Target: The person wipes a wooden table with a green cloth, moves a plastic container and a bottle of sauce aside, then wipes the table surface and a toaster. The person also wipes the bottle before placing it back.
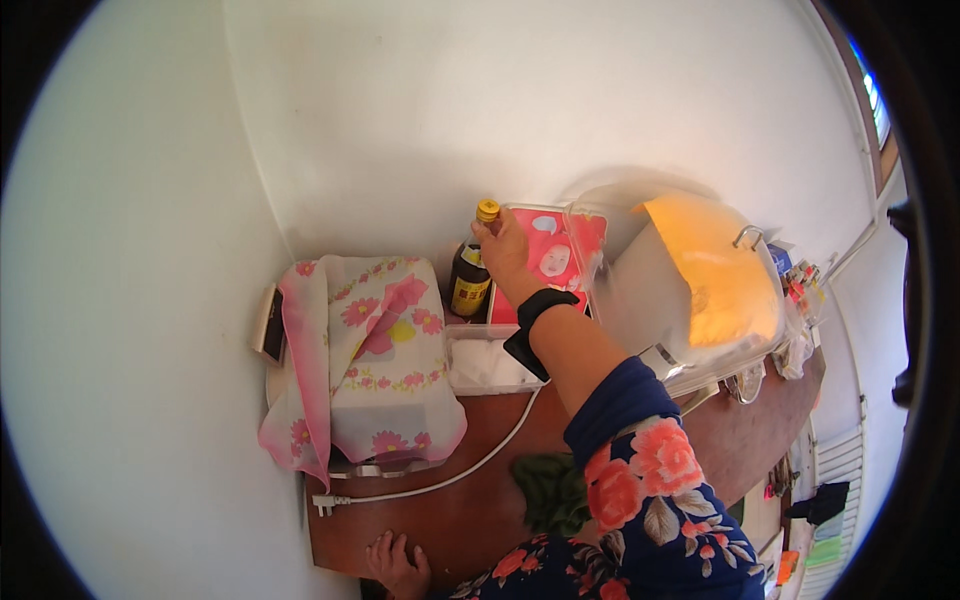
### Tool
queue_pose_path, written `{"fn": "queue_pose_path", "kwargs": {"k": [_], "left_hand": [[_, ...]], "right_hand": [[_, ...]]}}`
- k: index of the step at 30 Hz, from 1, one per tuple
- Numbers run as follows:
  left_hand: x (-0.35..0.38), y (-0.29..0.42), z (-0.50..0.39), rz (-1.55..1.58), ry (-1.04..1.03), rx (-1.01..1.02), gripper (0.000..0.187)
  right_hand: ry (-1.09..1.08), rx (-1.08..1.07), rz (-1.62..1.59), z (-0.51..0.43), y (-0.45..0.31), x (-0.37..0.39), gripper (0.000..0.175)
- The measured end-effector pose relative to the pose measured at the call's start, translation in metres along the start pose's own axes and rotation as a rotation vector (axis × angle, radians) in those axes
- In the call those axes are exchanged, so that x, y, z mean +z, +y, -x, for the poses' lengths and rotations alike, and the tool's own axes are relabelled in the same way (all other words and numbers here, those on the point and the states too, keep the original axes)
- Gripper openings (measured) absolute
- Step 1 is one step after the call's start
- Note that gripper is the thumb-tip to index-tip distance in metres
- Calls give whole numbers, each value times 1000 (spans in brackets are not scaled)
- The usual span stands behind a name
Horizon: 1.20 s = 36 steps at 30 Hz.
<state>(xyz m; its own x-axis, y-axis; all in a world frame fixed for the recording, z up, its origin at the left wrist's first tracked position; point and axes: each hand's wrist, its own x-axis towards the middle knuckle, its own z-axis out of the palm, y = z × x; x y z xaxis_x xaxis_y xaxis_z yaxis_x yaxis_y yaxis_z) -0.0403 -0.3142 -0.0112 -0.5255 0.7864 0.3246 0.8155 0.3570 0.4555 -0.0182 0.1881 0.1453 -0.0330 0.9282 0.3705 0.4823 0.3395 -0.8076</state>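
My right hand (pixel 501 244) reaches to the back of the wooden table and grips the neck of a bottle of dark liquid (pixel 471 289). The bottle stands nearly upright near the wall, with a yellow screw cap (pixel 488 209) and a yellow label bearing writing. Just right of it leans a red framed picture (pixel 553 255) showing a person, partly covered by my hand and wrist. Below the bottle sits a clear plastic box (pixel 491 360) with white contents. My left hand (pixel 400 566) rests on the table's front edge, holding nothing, its fingers slightly apart.
A flowered cloth (pixel 390 352) covers a boxy object at the left. A white power cord with a plug (pixel 330 502) curves across the wooden table (pixel 450 517). Dark green fabric (pixel 551 491) lies under my right arm. At right stands a large translucent cover with an orange cloth (pixel 697 262).
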Motion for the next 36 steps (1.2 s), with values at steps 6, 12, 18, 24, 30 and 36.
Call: {"fn": "queue_pose_path", "kwargs": {"k": [6,12,18,24,30,36], "left_hand": [[1,-1,0,-2,7,7,33],[1,1,-2,-21,41,38,32],[2,1,4,-30,25,10,34],[7,-3,4,13,4,1,33],[6,-1,1,28,24,0,31],[8,-1,1,11,43,16,30]], "right_hand": [[-56,24,-23,-2,-3,-4,32],[-82,-57,-84,-1,16,4,44],[96,-82,132,25,-9,3,57],[-24,-64,2,81,-77,-21,60],[-665,-514,75,217,-93,-76,43],[-1057,-350,558,263,-6,-189,46]]}}
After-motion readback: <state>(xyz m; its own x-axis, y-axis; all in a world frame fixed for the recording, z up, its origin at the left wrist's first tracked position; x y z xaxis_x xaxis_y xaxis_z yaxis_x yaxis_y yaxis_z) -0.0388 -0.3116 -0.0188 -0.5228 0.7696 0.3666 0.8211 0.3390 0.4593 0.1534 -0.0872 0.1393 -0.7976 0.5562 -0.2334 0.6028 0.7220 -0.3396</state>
